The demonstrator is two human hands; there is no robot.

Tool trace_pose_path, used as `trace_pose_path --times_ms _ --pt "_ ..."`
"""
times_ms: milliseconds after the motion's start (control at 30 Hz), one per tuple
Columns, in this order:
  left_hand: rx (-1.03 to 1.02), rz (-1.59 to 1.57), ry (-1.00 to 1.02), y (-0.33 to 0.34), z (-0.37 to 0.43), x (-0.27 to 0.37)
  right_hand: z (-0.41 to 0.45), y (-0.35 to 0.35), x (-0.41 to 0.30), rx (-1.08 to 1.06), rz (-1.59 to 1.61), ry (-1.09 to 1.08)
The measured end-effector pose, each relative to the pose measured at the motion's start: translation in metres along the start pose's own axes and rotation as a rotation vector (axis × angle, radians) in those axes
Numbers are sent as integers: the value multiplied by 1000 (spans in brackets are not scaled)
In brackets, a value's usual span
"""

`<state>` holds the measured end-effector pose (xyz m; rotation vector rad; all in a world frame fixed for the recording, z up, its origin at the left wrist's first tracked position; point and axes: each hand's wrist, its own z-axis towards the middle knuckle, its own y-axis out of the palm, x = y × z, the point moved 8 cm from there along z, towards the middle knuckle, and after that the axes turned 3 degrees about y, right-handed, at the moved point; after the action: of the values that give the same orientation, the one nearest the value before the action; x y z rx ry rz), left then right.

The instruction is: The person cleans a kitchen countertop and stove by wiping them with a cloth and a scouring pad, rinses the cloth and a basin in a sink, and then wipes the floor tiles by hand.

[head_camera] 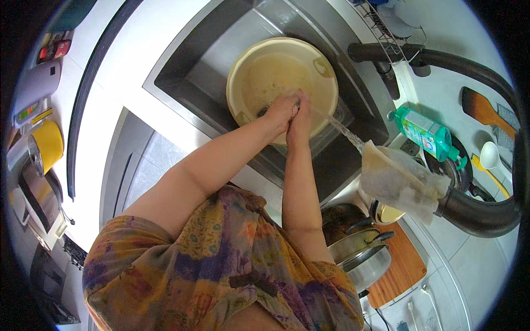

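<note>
Both my hands are together over a round cream basin (265, 62) that stands in a dark sink (194, 70). My left hand (282, 108) comes in from the left and presses against my right hand (301, 113). Something small and dark shows between the fingers, too hidden to name. Water (345, 132) streams from a faucet spout wrapped in pale cloth (397, 178) and reaches my right hand. Cloudy yellowish water lies in the basin. A dark object below my left wrist is mostly hidden.
A green pump bottle of liquid (424, 132) lies right of the sink near a black pan (459, 173). Stacked metal pots (366, 265) and a wooden cutting board (401, 269) are at the lower right. A black pipe (468, 62) curves along the right. A yellow container (47, 147) stands far left.
</note>
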<state>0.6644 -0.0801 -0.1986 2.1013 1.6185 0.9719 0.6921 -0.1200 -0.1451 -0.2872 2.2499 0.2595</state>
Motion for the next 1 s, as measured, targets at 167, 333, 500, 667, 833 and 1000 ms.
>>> trace_pose_path --times_ms 167,333,500,667,833,1000 --pt "32 56 -14 -12 1 11 -26 3 -14 43 -198 -149" --pt "-225 -141 -18 6 6 17 -4 -31 2 97 -181 -96" --pt "-63 365 79 -13 7 31 10 -43 8 -43 404 15" --pt "103 93 125 -17 3 32 -12 -19 -22 139 -113 -274" --pt "165 -202 -123 -16 2 6 -3 17 -25 116 -1064 -592" --pt "224 -112 -92 -15 18 -8 28 -21 -18 261 -801 -448"
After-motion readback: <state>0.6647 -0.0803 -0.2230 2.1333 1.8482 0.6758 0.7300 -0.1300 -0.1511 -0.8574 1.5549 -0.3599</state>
